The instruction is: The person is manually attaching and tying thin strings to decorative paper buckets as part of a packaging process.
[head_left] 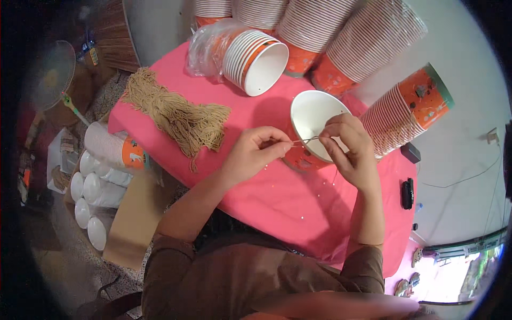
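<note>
My left hand [252,152] and my right hand [350,145] pinch a thin cord [304,141] that runs between their fingertips. Just behind the cord stands an orange paper bucket [303,109] with a white inside, its mouth tilted toward me. My right fingers overlap the bucket's opening, and whether they touch it I cannot tell. Left of my hands, a thick bundle of tan cords [178,118] lies spread on the pink cloth [266,197].
Nested orange paper buckets [256,61], partly in clear plastic, lie behind. Tall wrapped stacks [373,42] line the wall, and another stack [397,114] leans at right. A black object [407,193] sits by the right edge. A cardboard box [136,218] with wrapped white cups stands lower left.
</note>
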Demonstrator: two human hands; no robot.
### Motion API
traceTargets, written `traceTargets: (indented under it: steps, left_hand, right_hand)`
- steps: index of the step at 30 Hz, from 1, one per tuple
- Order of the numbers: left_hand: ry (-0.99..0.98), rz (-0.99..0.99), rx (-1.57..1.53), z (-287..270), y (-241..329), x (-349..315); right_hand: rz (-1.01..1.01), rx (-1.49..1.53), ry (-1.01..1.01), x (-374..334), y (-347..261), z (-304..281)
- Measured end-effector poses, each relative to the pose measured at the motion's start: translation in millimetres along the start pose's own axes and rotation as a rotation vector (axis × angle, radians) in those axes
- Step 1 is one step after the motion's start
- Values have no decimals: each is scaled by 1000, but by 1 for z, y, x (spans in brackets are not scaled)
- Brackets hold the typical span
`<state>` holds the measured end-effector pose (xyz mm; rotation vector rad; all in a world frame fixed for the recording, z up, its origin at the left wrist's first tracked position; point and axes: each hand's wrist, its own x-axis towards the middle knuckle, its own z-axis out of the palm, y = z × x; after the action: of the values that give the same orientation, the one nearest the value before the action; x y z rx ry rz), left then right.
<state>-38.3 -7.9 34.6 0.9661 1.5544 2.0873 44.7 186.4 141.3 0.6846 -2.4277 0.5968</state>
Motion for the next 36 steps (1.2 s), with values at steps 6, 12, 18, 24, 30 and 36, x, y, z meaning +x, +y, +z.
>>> traceTargets:
  steps: [6,12,18,24,30,36]
  left_hand:
    - [19,40,-49,8,4,1]
    - [22,0,-24,10,8,-3]
    - [23,-5,-97,13,9,-8]
    - [32,11,-45,15,6,-4]
    - [-5,-88,-132,9,6,-6]
    - [-2,-16,-74,8,3,-6]
  right_hand:
    - [-40,39,-16,3,1,15]
    - [-76,5,-34,4,2,24]
    - [-65,23,-30,3,0,27]
    - [-60,26,-34,1,-2,27]
    - [-19,115,-9,-2,-4,10]
    - [41,75,60,-7,3,-5]
